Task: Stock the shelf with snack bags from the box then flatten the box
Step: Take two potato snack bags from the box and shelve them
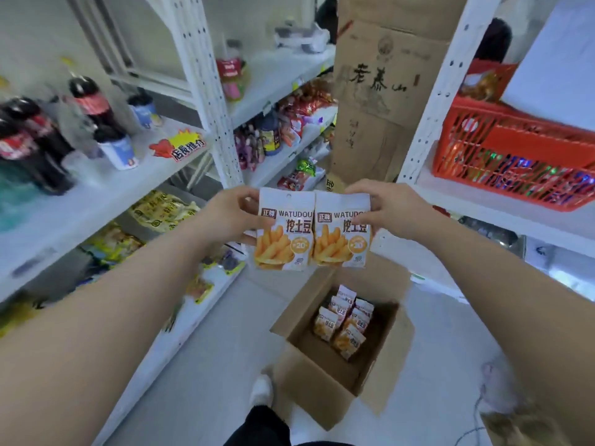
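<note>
Two bare arms reach forward from the bottom corners of the frame and meet at its centre. The left hand [230, 217] pinches the left edge of one snack bag [283, 231], its grip closed on it. The right hand [391, 209] pinches the right edge of a second snack bag [341, 231], its grip also closed on it. Both bags are upright, side by side with edges touching, white with a picture of orange potato sticks and the word WATUDOU.

Below them, at lower centre, an open cardboard box [322, 375] stands on the floor with more of the same bags [346, 320] standing in rows inside. White shelves [106, 191] with cola bottles [35, 140] and packets fill the left of the frame. At the upper right, a red basket [515, 156] rests on another shelf.
</note>
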